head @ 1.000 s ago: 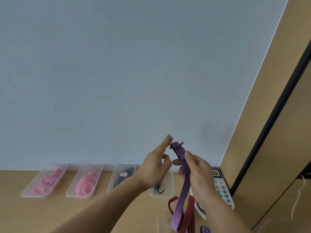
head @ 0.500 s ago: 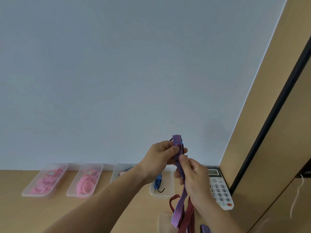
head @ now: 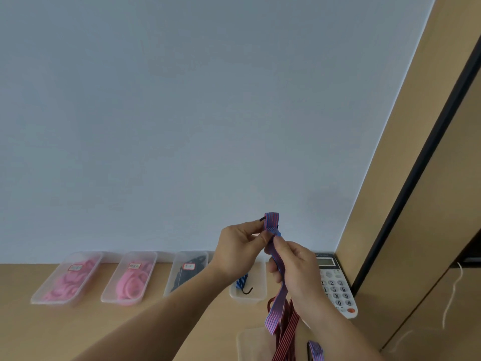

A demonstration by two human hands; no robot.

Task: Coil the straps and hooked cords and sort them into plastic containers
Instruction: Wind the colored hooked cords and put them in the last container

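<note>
A flat blue-and-red striped hooked cord (head: 272, 223) is held up in front of the wall, folded over at its top with a black hook tip sticking out to the left. My left hand (head: 240, 250) pinches the fold just below the top. My right hand (head: 295, 270) grips the cord a little lower, and the rest hangs down to the table. Dark red striped cords (head: 289, 332) lie under it beside a clear container (head: 250, 342) at the bottom edge. Another clear container (head: 256, 297) behind my hands holds a coiled blue cord with a black hook.
Three more clear containers stand along the wall: two with pink coils (head: 66, 278) (head: 130, 278) and one with black straps (head: 187, 272). A white desk phone (head: 335, 285) sits to the right, against a tan cabinet (head: 406, 178) with a black edge.
My left hand went from open fingers to pinching the cord's folded top. My right hand slid down the cord, and both hands rose slightly.
</note>
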